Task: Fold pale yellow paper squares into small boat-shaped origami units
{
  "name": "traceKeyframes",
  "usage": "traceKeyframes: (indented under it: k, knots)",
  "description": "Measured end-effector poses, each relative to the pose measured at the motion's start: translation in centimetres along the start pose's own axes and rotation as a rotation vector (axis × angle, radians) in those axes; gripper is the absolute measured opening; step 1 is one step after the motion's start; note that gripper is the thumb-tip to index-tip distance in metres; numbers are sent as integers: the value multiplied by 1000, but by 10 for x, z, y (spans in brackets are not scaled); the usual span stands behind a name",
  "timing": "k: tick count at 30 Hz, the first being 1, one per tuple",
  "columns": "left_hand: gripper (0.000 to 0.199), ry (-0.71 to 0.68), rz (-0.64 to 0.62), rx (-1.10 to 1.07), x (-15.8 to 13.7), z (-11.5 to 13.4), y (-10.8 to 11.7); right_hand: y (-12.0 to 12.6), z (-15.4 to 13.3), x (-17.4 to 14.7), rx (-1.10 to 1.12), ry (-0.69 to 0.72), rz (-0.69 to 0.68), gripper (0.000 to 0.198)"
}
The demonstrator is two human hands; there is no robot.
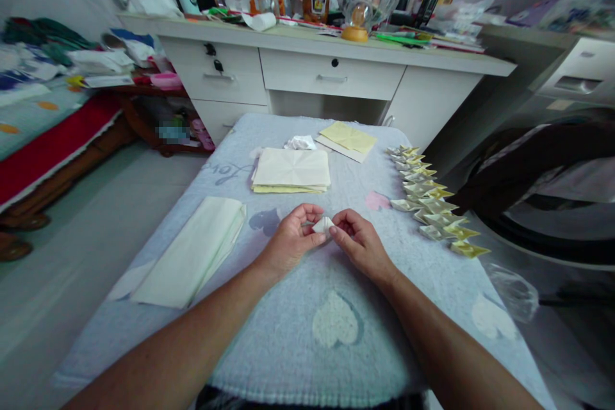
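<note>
Pinching a small folded paper (pixel 323 225) from both sides, left hand (pixel 292 237) and right hand (pixel 361 243) together, over the middle of the cloth-covered table (pixel 273 339). Might tear or crease crookedly from pressing too hard; might spring open from loosening either hand.

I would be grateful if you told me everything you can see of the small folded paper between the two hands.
The small folded paper is off-white and matt, folded into a compact piece with a peaked upper edge. It is held over the blue cloth, in front of the person. The left hand grips its left side, and the right hand its right, thumb against it. Fingers cover part of it, so its full outline and finer creases cannot be made out.
</note>
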State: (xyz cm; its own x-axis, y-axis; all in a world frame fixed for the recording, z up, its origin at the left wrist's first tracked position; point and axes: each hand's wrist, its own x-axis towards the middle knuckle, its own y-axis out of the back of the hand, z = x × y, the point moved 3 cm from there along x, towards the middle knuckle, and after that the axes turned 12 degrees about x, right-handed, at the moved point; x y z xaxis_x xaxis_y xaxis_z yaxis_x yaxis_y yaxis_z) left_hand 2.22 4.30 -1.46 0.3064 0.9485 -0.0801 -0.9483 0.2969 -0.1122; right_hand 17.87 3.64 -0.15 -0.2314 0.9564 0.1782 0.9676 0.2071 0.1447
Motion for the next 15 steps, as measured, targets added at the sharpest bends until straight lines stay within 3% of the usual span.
traceKeyframes:
  k: [6,15]
  knots:
    - [38,-9,-3,76,1,-2,1,-4,1,1,182,-78,-56,23]
    - [21,-92,-19,420,-1,4,2,-3,0,0,313,-65,-79,21]
